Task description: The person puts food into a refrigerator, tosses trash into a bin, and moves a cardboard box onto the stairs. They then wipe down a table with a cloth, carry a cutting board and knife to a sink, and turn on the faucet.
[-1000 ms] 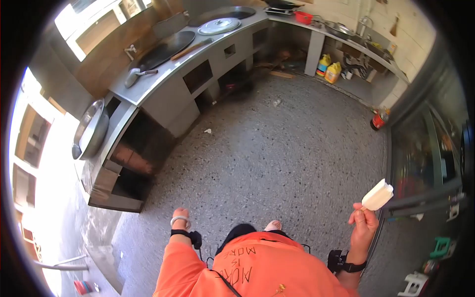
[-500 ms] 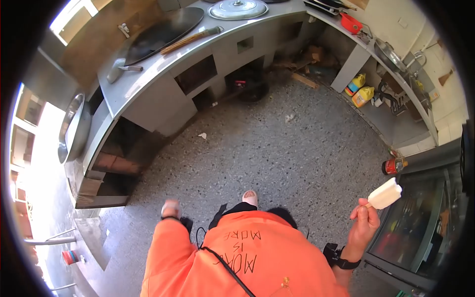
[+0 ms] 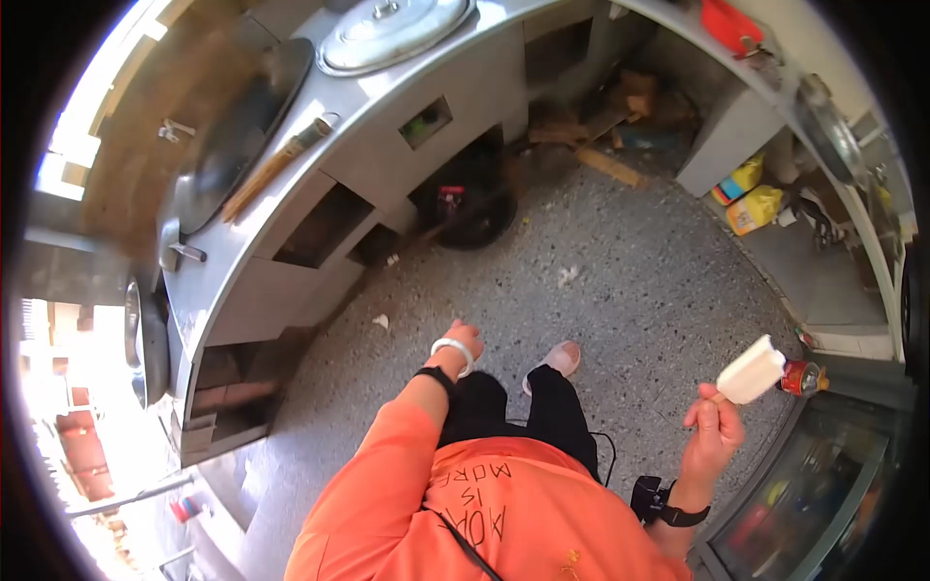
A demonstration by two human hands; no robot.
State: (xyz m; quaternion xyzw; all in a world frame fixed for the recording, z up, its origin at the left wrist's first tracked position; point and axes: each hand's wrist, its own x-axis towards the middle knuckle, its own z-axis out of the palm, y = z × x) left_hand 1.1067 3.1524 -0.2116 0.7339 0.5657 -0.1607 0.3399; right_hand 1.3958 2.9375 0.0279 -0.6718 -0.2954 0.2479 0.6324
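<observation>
At the lower right my right hand (image 3: 715, 426) is closed around the short stick of a white ice pop (image 3: 752, 371), which is held upright with an uneven top end. My left hand (image 3: 467, 339) hangs in front of my body over the speckled floor (image 3: 465, 281), away from any object. A white bracelet (image 3: 453, 354) circles that wrist. The left fingers are small and partly turned away, so whether they are closed is unclear.
A curved counter (image 3: 373, 111) carries a large metal lid (image 3: 392, 34), a dark wok (image 3: 237, 145) and a bamboo brush (image 3: 281, 165). Below stands a black basin (image 3: 475, 218). Yellow jugs (image 3: 754, 208) are under the right shelf. A red-labelled bottle (image 3: 802, 378) stands beside a glass-fronted cabinet (image 3: 804, 494).
The view has moved toward the counter and basin. My left hand has swung from the left side to the front of my body. My right hand keeps hold of the ice pop.
</observation>
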